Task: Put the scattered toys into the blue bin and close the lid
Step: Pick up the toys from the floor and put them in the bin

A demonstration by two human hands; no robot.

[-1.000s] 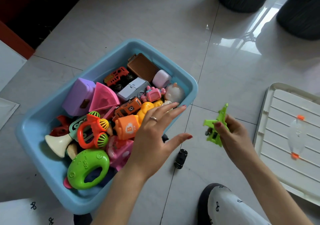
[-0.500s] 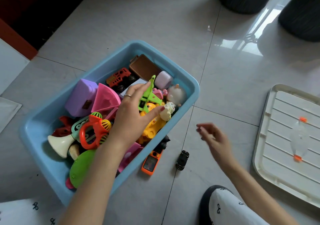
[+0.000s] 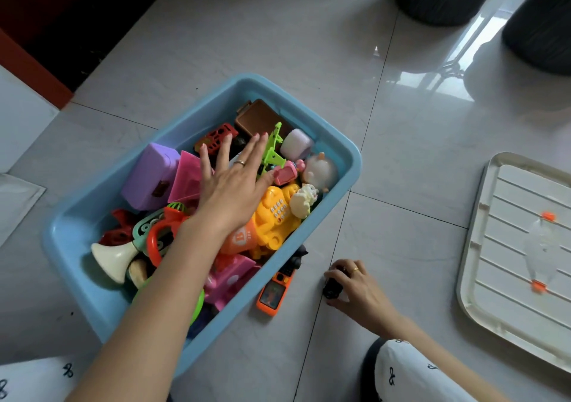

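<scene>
Black toy car (image 3: 333, 287) on the glossy grey tile floor (image 3: 401, 241), pinched in the curled grip of the right hand (image 3: 355, 284); fingers cover much of it. Orange plastic toy phone (image 3: 272, 292) lies flat on the floor just beside the blue bin (image 3: 352, 166); a dark toy behind it is hard to make out. Left hand (image 3: 230, 182) grip wide open, fingers straight and spread, palm down on the heaped toys, holding nothing. Green plastic plane (image 3: 272, 151) rests in the bin by the fingertips. Yellow moulded toy (image 3: 272, 216) just right of the wrist; toys beneath the forearm hidden. White ribbed lid (image 3: 506, 247) lies well apart to the right, cut off by the frame.
</scene>
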